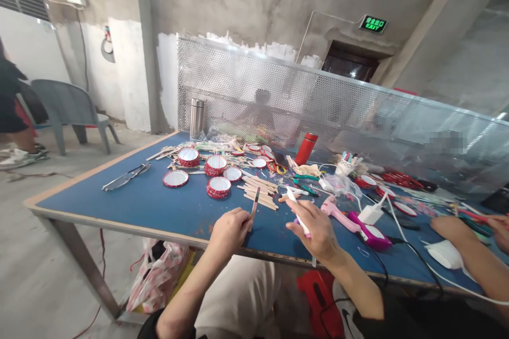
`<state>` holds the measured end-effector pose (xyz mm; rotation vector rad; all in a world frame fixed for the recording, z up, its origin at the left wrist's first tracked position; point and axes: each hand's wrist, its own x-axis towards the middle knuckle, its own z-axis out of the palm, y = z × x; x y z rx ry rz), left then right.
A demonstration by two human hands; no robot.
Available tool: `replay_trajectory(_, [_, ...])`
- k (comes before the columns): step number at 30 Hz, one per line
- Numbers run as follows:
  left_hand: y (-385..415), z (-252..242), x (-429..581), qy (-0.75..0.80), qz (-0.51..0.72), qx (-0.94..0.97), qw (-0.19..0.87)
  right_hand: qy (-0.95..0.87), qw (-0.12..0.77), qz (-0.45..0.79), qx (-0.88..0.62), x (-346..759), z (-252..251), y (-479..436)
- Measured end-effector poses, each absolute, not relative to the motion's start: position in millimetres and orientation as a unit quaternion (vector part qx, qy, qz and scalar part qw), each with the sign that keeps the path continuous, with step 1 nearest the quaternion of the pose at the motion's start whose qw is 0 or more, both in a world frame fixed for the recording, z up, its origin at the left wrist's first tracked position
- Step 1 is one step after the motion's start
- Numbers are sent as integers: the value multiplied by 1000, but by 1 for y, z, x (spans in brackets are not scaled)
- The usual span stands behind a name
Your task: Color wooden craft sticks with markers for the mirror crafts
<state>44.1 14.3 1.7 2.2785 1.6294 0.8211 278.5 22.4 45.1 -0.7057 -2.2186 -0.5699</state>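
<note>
My left hand (234,228) is closed on a craft stick (256,200), held upright near the table's front edge; its upper part looks dark and coloured. In my right hand (317,226) is a white marker pen (297,211), tilted up to the left, with a pinkish lower end. The pen and the stick are apart. Just beyond my hands lies a loose pile of plain craft sticks (258,190). Left of that pile, round red-rimmed pieces with white faces (218,186) sit in small stacks and singly.
A pink and purple glue gun (344,217) and a white charger (371,214) with cables lie to my right. Another person's hand (451,230) works further right. Glasses (127,177) rest on the left. A red bottle (306,149) and steel flask (196,118) stand before the perforated screen (238,74).
</note>
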Motion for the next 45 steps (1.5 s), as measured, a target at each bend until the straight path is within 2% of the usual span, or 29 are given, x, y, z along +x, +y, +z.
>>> replay_trajectory(6, [16,1,46,564,278,770,108,-837,431,-254,-222,246,53,54])
replay_trajectory(11, [19,3,49,579,280,757,114,-827,498,-176,-195,236,43,65])
replay_trajectory(16, [29,8,52,601,259,747,119,-808,525,-128,-233,234,27,67])
replay_trajectory(26, [40,17,43,595,257,745,157,-844,476,-149,-199,226,21,67])
replay_trajectory(34, [34,9,49,599,260,749,111,-873,445,-140,-145,228,21,56])
replay_trajectory(45, [27,0,52,593,247,762,83,-863,436,-223,-122,221,17,48])
